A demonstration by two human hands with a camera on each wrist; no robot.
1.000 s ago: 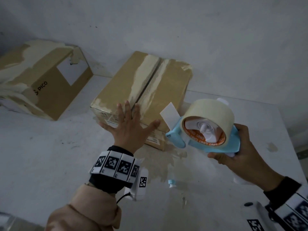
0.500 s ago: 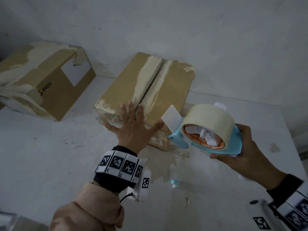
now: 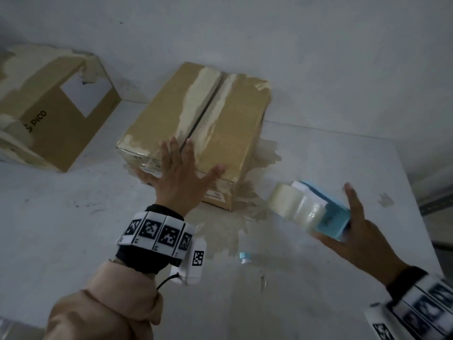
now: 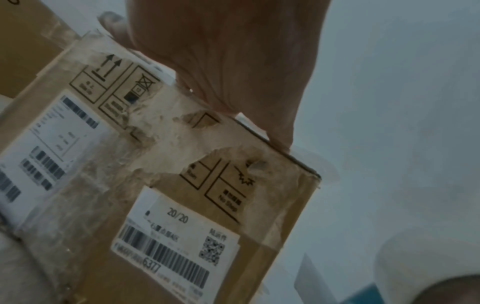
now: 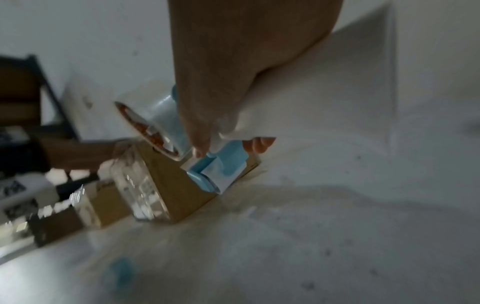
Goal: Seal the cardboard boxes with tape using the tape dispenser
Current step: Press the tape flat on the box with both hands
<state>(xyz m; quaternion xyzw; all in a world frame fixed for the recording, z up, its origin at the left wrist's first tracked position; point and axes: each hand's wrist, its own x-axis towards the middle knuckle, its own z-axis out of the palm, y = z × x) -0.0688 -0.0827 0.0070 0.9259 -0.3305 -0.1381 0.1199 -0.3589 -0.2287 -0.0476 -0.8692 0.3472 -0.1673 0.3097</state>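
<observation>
A brown cardboard box (image 3: 196,119) lies on the white table, its top seam open between strips of old torn tape. My left hand (image 3: 179,177) presses flat on the box's near edge, fingers spread and straight; in the left wrist view the palm (image 4: 228,61) rests on the top rim above the labelled end face (image 4: 182,205). To the right of the box, my right hand (image 3: 355,229) grips a blue tape dispenser (image 3: 316,212) holding a beige tape roll (image 3: 291,204), just above the table. The right wrist view shows fingers (image 5: 200,131) curled round the dispenser (image 5: 218,168).
A second cardboard box (image 3: 56,114) marked PICO, with torn tape and a white label, stands at the far left against the wall. A small clear bottle with a blue cap (image 3: 245,256) lies on the table (image 3: 73,229) between my hands. A brownish stain spreads round the box.
My right hand has turned the dispenser over and carried it down and to the right, away from the box corner. The left hand stays pressed on the box.
</observation>
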